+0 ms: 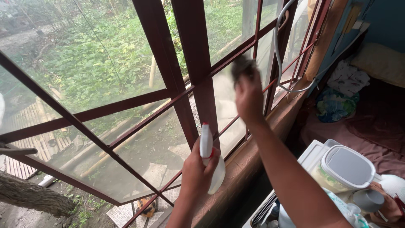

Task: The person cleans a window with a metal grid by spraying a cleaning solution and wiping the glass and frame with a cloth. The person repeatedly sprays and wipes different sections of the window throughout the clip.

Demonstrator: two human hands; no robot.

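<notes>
My left hand (197, 172) grips a white spray bottle (209, 157) with a red tip, held upright in front of the lower window panes. My right hand (249, 98) is raised against the glass of a narrow pane and presses a dark cloth (243, 66) onto it; the cloth is blurred. The window (185, 63) has a dark red frame with several glass panes and thin red bars. Both forearms reach up from the bottom of the view.
A brown wooden sill (249, 156) runs below the window. A grey hose (278, 50) hangs by the right frame. At lower right stand a white lidded plastic container (348, 166) and other bottles. Clothes lie on a dark red surface (375, 126). Outside are green plants.
</notes>
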